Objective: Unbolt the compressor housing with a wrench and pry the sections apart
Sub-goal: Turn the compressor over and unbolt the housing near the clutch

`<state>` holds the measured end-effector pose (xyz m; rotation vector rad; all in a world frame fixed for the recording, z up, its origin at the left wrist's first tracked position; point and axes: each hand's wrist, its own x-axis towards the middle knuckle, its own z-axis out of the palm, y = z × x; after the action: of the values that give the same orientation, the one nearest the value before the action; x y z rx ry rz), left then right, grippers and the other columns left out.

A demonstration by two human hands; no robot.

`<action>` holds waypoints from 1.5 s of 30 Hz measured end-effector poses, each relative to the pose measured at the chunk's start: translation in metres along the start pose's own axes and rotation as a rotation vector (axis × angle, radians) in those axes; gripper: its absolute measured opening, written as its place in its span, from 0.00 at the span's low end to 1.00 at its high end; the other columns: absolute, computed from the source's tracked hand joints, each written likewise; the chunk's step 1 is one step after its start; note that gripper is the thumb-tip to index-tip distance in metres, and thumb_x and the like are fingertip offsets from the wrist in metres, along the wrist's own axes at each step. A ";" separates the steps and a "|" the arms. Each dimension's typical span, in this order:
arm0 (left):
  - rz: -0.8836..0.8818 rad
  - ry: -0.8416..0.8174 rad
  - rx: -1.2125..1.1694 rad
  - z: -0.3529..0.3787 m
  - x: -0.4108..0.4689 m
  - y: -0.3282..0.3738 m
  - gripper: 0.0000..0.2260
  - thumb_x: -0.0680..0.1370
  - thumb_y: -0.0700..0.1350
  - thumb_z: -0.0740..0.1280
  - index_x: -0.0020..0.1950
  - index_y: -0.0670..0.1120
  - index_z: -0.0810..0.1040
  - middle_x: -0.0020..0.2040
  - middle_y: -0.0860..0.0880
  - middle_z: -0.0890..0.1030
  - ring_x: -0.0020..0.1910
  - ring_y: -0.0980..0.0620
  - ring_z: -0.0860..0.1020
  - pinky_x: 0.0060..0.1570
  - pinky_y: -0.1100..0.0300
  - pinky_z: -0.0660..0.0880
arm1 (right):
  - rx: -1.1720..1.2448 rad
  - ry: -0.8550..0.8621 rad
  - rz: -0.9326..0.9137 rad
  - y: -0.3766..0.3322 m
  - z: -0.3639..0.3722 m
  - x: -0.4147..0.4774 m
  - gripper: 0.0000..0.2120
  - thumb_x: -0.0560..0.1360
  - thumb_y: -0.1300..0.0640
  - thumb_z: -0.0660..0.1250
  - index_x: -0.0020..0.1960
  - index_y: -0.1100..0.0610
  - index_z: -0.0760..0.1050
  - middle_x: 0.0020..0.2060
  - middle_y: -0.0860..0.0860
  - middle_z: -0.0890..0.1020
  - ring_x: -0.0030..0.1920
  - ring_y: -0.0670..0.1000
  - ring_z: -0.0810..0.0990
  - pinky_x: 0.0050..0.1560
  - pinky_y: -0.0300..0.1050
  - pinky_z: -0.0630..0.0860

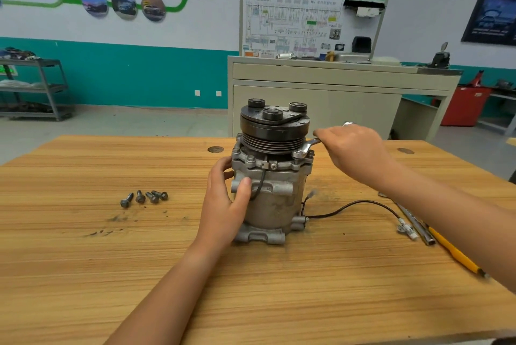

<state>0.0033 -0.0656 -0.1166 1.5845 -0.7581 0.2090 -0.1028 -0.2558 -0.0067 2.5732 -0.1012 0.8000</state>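
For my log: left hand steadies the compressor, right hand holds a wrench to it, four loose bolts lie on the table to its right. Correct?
One slip: in the head view the four bolts lie on the table left of the compressor, not right. The left hand does steady it, and the right hand holds the wrench to it.

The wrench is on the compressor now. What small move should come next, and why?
Probably swing the wrench through a short loosening arc. The right hand grips it with its ring end on a flange bolt of the compressor, the left hand braces the body, and four loose bolts lie on the table.
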 end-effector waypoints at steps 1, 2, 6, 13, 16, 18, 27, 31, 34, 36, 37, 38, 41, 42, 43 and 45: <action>0.000 0.001 -0.007 0.000 0.000 0.000 0.20 0.74 0.57 0.59 0.66 0.61 0.61 0.60 0.68 0.67 0.62 0.68 0.67 0.63 0.58 0.69 | 0.077 0.070 0.032 0.002 -0.001 -0.005 0.11 0.70 0.71 0.68 0.52 0.65 0.79 0.32 0.59 0.82 0.29 0.58 0.80 0.29 0.46 0.75; 0.002 0.002 -0.012 0.000 0.000 0.000 0.20 0.74 0.56 0.59 0.66 0.61 0.61 0.60 0.68 0.67 0.62 0.68 0.67 0.63 0.58 0.69 | 0.173 0.122 0.100 0.003 -0.006 -0.011 0.13 0.73 0.69 0.66 0.57 0.65 0.77 0.32 0.59 0.81 0.29 0.58 0.79 0.29 0.47 0.74; 0.006 0.012 -0.003 0.001 -0.001 -0.001 0.20 0.74 0.57 0.58 0.65 0.61 0.60 0.61 0.63 0.67 0.61 0.73 0.64 0.60 0.63 0.67 | 0.345 0.223 0.277 -0.003 -0.042 -0.040 0.20 0.77 0.59 0.59 0.69 0.59 0.67 0.29 0.51 0.73 0.27 0.54 0.71 0.28 0.44 0.68; 0.021 0.031 0.015 0.001 -0.001 -0.001 0.18 0.74 0.56 0.59 0.63 0.63 0.60 0.60 0.65 0.66 0.63 0.65 0.67 0.63 0.59 0.68 | -0.106 -0.316 0.155 -0.036 -0.069 -0.052 0.25 0.79 0.57 0.52 0.74 0.46 0.48 0.32 0.47 0.70 0.29 0.48 0.68 0.25 0.41 0.63; 0.024 0.027 0.015 0.001 -0.001 0.001 0.19 0.74 0.56 0.59 0.64 0.62 0.60 0.60 0.64 0.66 0.62 0.70 0.65 0.60 0.65 0.67 | -0.213 -0.412 0.152 -0.050 -0.076 -0.044 0.31 0.77 0.65 0.54 0.75 0.54 0.44 0.30 0.50 0.62 0.26 0.48 0.60 0.23 0.41 0.58; 0.026 0.023 0.011 0.001 -0.001 0.001 0.19 0.74 0.56 0.58 0.64 0.61 0.60 0.59 0.67 0.65 0.60 0.75 0.64 0.56 0.71 0.64 | -0.263 -0.480 0.163 -0.063 -0.084 -0.036 0.32 0.75 0.69 0.55 0.74 0.61 0.44 0.31 0.53 0.63 0.27 0.50 0.61 0.21 0.42 0.56; -0.018 0.022 -0.037 0.004 -0.003 0.001 0.20 0.73 0.58 0.58 0.65 0.61 0.60 0.62 0.61 0.68 0.61 0.67 0.67 0.61 0.62 0.67 | -0.384 -0.421 -0.053 -0.027 -0.085 -0.015 0.20 0.79 0.56 0.52 0.71 0.51 0.61 0.26 0.48 0.63 0.24 0.46 0.61 0.21 0.38 0.59; -0.014 0.013 -0.030 0.003 -0.001 0.000 0.20 0.74 0.57 0.58 0.65 0.61 0.59 0.61 0.63 0.67 0.62 0.69 0.66 0.60 0.62 0.68 | -0.313 -0.350 -0.069 0.007 -0.051 -0.008 0.22 0.80 0.56 0.49 0.73 0.47 0.54 0.29 0.46 0.67 0.26 0.46 0.66 0.23 0.38 0.62; -0.003 0.019 -0.019 0.003 -0.001 0.000 0.20 0.74 0.57 0.58 0.65 0.61 0.60 0.59 0.68 0.66 0.61 0.71 0.65 0.58 0.67 0.66 | -0.190 -0.226 0.027 0.005 -0.017 -0.005 0.21 0.79 0.62 0.51 0.71 0.51 0.60 0.36 0.49 0.70 0.33 0.50 0.71 0.29 0.42 0.67; -0.004 0.019 -0.022 0.004 0.000 -0.001 0.19 0.74 0.57 0.58 0.64 0.62 0.60 0.59 0.69 0.66 0.61 0.71 0.66 0.57 0.68 0.66 | -0.102 -0.163 0.099 -0.003 0.001 0.000 0.19 0.78 0.66 0.53 0.67 0.56 0.67 0.42 0.51 0.77 0.39 0.53 0.76 0.34 0.44 0.71; -0.002 0.020 -0.022 0.004 0.000 -0.001 0.19 0.74 0.57 0.58 0.64 0.62 0.60 0.59 0.69 0.66 0.60 0.72 0.66 0.57 0.68 0.65 | -0.062 -0.135 0.123 -0.007 0.007 0.004 0.19 0.77 0.67 0.54 0.65 0.58 0.69 0.46 0.53 0.80 0.43 0.55 0.78 0.37 0.46 0.73; 0.000 0.020 -0.022 0.004 0.000 -0.001 0.19 0.73 0.57 0.58 0.63 0.62 0.60 0.58 0.69 0.67 0.60 0.73 0.66 0.56 0.69 0.65 | -0.043 -0.112 0.126 -0.010 0.011 0.006 0.18 0.76 0.69 0.55 0.63 0.60 0.71 0.48 0.55 0.81 0.46 0.56 0.78 0.39 0.47 0.74; -0.001 0.014 -0.020 0.003 -0.001 0.001 0.18 0.74 0.57 0.58 0.63 0.63 0.60 0.58 0.70 0.67 0.59 0.75 0.65 0.54 0.71 0.65 | -0.006 0.014 0.090 -0.010 0.010 0.005 0.17 0.69 0.75 0.64 0.56 0.65 0.77 0.40 0.60 0.83 0.38 0.59 0.81 0.39 0.50 0.77; -0.001 0.010 -0.021 0.002 -0.001 0.001 0.18 0.74 0.56 0.58 0.62 0.64 0.59 0.58 0.70 0.67 0.58 0.76 0.65 0.54 0.71 0.65 | 0.067 0.034 0.112 -0.009 0.008 0.000 0.18 0.70 0.74 0.65 0.59 0.66 0.76 0.37 0.60 0.82 0.35 0.59 0.81 0.40 0.52 0.77; 0.000 0.006 -0.022 0.002 -0.001 0.001 0.17 0.74 0.56 0.58 0.62 0.64 0.59 0.58 0.70 0.67 0.58 0.76 0.65 0.54 0.71 0.65 | 0.177 0.042 0.167 -0.009 0.001 -0.006 0.19 0.73 0.70 0.64 0.64 0.64 0.72 0.36 0.59 0.82 0.34 0.58 0.80 0.39 0.51 0.76; -0.001 0.004 -0.028 0.002 0.000 0.001 0.17 0.74 0.56 0.58 0.62 0.64 0.60 0.58 0.70 0.67 0.58 0.76 0.65 0.55 0.70 0.65 | 0.427 0.094 0.293 -0.011 -0.014 -0.023 0.21 0.77 0.63 0.61 0.70 0.56 0.65 0.30 0.55 0.77 0.28 0.54 0.73 0.30 0.46 0.68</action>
<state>0.0020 -0.0669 -0.1165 1.5572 -0.7542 0.2001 -0.1269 -0.2408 -0.0136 2.9553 -0.3151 1.1565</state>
